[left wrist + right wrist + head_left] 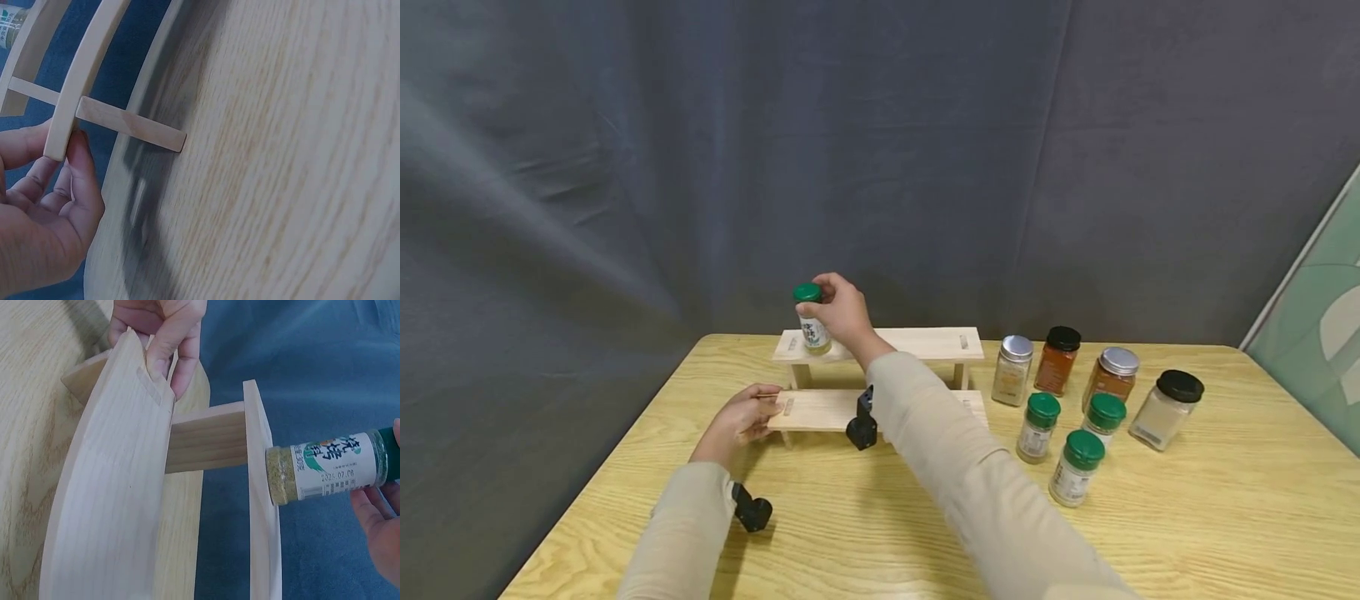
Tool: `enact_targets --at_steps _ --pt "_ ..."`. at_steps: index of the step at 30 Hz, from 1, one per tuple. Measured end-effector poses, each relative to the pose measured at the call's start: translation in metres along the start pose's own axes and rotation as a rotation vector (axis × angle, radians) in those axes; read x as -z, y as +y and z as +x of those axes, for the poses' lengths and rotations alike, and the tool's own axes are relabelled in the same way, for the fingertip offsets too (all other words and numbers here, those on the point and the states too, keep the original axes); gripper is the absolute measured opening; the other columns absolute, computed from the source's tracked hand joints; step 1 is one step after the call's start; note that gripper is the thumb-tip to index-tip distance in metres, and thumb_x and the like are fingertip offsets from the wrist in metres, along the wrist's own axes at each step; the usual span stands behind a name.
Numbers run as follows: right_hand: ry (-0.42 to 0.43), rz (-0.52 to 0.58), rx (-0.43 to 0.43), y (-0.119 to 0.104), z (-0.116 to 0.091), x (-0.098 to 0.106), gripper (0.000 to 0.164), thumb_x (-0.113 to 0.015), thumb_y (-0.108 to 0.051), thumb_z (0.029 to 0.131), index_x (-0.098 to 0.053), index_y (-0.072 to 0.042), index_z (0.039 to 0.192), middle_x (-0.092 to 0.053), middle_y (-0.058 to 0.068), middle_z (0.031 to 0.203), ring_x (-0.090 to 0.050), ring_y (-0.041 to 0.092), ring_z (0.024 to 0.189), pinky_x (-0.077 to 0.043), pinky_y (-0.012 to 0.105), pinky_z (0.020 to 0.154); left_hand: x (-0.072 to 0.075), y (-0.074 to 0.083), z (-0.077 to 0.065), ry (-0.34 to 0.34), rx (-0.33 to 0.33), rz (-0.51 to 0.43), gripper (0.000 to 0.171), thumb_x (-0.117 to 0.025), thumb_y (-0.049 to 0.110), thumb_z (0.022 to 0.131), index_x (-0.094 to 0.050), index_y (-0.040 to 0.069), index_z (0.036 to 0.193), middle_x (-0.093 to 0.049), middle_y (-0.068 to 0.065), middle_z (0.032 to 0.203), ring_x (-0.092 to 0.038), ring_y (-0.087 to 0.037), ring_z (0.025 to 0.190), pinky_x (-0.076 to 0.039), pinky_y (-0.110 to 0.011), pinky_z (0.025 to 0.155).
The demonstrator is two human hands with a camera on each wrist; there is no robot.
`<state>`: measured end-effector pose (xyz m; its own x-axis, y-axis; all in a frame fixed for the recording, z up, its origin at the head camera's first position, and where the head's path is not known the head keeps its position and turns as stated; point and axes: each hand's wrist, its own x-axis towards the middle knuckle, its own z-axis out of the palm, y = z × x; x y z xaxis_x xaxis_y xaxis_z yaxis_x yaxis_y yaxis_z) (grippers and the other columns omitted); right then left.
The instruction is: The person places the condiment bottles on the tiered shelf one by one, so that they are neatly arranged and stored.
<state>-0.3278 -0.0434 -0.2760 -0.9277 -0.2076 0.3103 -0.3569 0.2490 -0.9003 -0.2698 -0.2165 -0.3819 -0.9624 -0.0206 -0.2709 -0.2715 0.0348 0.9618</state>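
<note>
A two-step wooden rack (917, 340) stands on the table. My right hand (844, 315) grips a green-capped spice jar (813, 329) near its cap, thumb and fingers around it. In the right wrist view the base of this jar (315, 467), holding a yellowish-brown powder, meets the upper shelf (262, 537) near its left end. My left hand (741, 421) pinches the left end of the lower shelf (816, 410); the left wrist view has the thumb and fingers on opposite faces of that board (72, 106).
Right of the rack are several jars: a silver-lidded jar (1012, 371), a black-lidded red-brown jar (1057, 361), another silver-lidded one (1111, 377), a tilted black-lidded jar (1165, 410), and green-capped jars (1037, 427). A dark curtain (880, 167) hangs behind the wooden table (865, 542).
</note>
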Motion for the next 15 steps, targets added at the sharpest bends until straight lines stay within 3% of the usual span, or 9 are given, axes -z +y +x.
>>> enact_targets --at_steps 15 --pt "0.018 -0.002 -0.036 0.006 -0.003 0.014 0.046 -0.066 -0.023 0.076 -0.049 -0.008 0.116 -0.052 0.006 0.109 -0.05 0.018 0.099 -0.042 0.03 0.079 0.001 -0.004 0.009 0.008 0.002 0.044 0.041 -0.046 -0.004 0.085 -0.033 -0.004 0.123 -0.042 -0.012 0.105 -0.053 -0.011 0.067 -0.043 -0.025 0.057"
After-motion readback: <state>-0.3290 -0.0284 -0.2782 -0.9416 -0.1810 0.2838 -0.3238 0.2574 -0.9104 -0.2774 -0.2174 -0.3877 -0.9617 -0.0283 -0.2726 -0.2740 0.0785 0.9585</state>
